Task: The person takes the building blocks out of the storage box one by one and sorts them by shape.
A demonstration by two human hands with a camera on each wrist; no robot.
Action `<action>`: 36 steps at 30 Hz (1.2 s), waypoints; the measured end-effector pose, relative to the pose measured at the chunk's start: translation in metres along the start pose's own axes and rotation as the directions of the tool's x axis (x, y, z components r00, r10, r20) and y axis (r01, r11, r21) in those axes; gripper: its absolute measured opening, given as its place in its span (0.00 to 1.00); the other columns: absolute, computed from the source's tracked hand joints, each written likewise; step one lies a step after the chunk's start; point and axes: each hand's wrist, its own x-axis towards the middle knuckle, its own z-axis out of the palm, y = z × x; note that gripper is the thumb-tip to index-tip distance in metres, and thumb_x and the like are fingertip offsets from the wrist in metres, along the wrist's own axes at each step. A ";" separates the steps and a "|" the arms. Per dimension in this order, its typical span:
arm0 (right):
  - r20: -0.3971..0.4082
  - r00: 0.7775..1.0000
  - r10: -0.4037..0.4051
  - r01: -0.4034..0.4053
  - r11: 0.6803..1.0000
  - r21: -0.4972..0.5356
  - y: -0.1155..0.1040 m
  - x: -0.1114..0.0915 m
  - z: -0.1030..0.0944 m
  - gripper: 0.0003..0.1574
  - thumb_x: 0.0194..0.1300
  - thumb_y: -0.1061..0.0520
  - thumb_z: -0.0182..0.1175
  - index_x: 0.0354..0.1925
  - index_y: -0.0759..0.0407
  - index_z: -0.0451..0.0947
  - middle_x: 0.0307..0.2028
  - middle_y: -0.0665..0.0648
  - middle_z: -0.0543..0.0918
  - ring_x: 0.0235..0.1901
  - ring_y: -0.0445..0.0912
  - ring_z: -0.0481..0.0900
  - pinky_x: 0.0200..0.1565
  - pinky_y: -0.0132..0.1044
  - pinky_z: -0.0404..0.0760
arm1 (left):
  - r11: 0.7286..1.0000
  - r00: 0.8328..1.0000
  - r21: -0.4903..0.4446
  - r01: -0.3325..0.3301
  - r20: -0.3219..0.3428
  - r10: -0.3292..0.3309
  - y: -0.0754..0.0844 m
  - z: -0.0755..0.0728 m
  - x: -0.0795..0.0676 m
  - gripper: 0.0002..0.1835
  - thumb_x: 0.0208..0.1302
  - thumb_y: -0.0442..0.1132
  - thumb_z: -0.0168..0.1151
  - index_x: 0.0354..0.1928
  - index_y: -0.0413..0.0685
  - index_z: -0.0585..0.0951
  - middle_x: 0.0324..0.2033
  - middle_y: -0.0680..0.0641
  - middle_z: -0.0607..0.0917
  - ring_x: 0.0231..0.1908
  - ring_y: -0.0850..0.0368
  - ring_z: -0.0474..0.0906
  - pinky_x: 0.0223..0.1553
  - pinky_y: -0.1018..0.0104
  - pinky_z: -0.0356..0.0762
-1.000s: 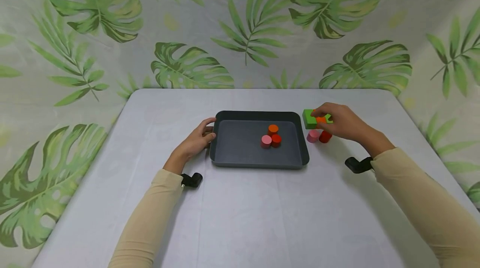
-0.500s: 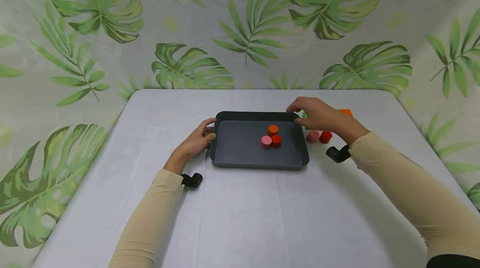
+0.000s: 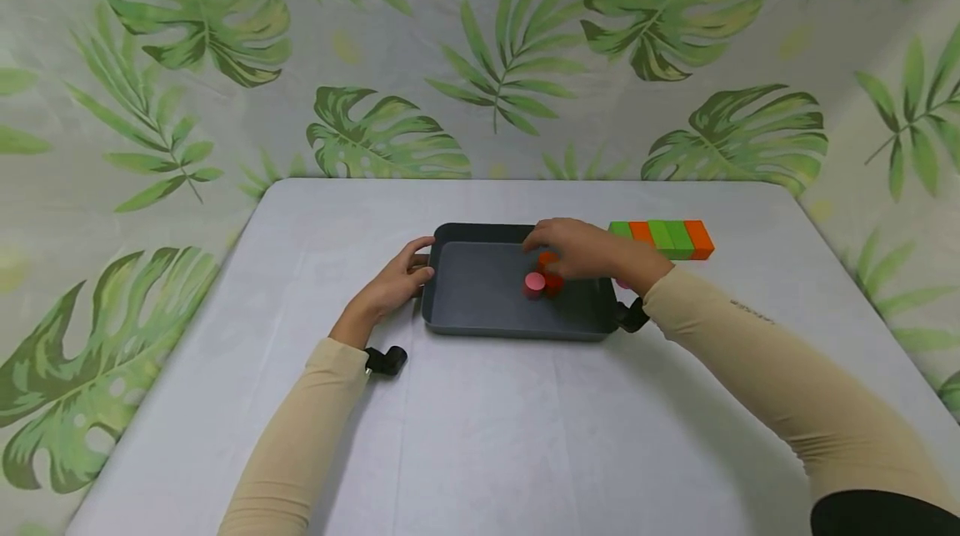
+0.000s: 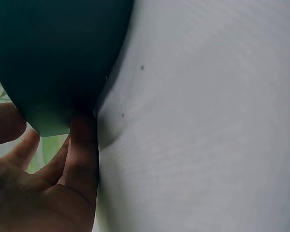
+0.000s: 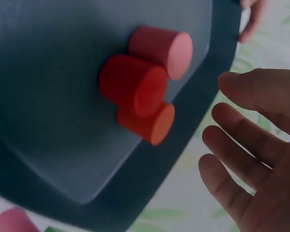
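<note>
A dark grey rectangular tray (image 3: 476,290) lies on the table. My left hand (image 3: 390,282) grips its left end, with fingers on both sides of the edge in the left wrist view. Toward the right inside the tray, a pink cylinder (image 5: 181,54), a red cylinder (image 5: 132,84) and an orange cylinder (image 5: 149,123) stand clustered together. Over that cluster hovers my right hand (image 3: 573,251), its fingers spread and nothing between them in the right wrist view. From the head, it partly hides the red and orange cylinders.
Right of the tray is a row of green and orange blocks (image 3: 671,240). Another pink cylinder (image 3: 621,283) shows in front of the row, mostly covered by my right wrist. White cloth (image 3: 480,436) covers the table, and a leaf-patterned curtain (image 3: 495,61) hangs behind.
My right hand has moved left from the blocks to over the cylinders in the tray, uncovering the block row. The red cylinder outside the tray is now hidden. My left hand stays put.
</note>
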 end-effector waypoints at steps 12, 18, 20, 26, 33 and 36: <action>0.061 0.998 0.013 -0.010 0.998 -0.055 -0.007 0.009 0.025 0.21 0.65 0.64 0.58 0.57 0.58 0.80 0.54 0.59 0.81 0.52 0.53 0.76 0.57 0.48 0.78 | 1.000 1.000 0.000 -0.002 -0.005 0.002 -0.001 0.001 0.000 0.33 0.77 0.34 0.44 0.78 0.58 0.50 0.74 0.35 0.59 0.71 0.39 0.64 0.66 0.43 0.69; 0.046 0.998 -0.031 0.036 0.994 -0.101 -0.007 0.010 0.035 0.26 0.58 0.72 0.58 0.55 0.60 0.81 0.53 0.60 0.82 0.54 0.54 0.79 0.58 0.49 0.79 | 1.000 1.000 -0.004 -0.003 -0.005 0.003 -0.001 0.001 0.001 0.33 0.77 0.34 0.45 0.78 0.59 0.50 0.75 0.36 0.59 0.71 0.40 0.64 0.66 0.43 0.69; 0.034 0.998 -0.048 0.051 0.993 -0.104 -0.007 0.010 0.036 0.26 0.57 0.73 0.58 0.53 0.60 0.81 0.52 0.61 0.83 0.53 0.55 0.80 0.57 0.49 0.79 | 1.000 1.000 0.000 -0.005 -0.005 0.005 -0.001 0.001 0.001 0.33 0.77 0.35 0.45 0.78 0.59 0.50 0.75 0.36 0.59 0.71 0.40 0.64 0.66 0.43 0.69; 0.005 0.998 -0.060 0.060 0.993 -0.099 -0.011 0.009 0.035 0.23 0.57 0.72 0.61 0.51 0.61 0.82 0.48 0.61 0.83 0.48 0.54 0.81 0.53 0.48 0.81 | 1.000 1.000 0.006 -0.009 -0.010 0.009 0.001 0.000 -0.001 0.33 0.77 0.34 0.44 0.78 0.59 0.50 0.74 0.36 0.59 0.71 0.40 0.64 0.64 0.44 0.70; -0.043 0.997 -0.071 0.069 0.997 -0.042 -0.008 0.007 0.031 0.16 0.64 0.62 0.63 0.51 0.61 0.82 0.45 0.59 0.82 0.42 0.50 0.79 0.47 0.44 0.81 | 1.000 1.000 0.012 -0.009 -0.005 0.009 -0.001 0.001 0.001 0.33 0.77 0.34 0.44 0.78 0.58 0.50 0.75 0.35 0.58 0.71 0.39 0.63 0.66 0.43 0.69; -0.100 0.993 -0.069 0.070 0.998 0.006 -0.006 0.002 0.023 0.18 0.64 0.61 0.63 0.53 0.60 0.82 0.47 0.58 0.82 0.42 0.48 0.78 0.47 0.44 0.81 | 1.000 1.000 0.006 -0.002 -0.006 0.002 -0.001 0.001 0.001 0.33 0.77 0.35 0.45 0.78 0.59 0.50 0.75 0.36 0.58 0.72 0.39 0.63 0.67 0.43 0.68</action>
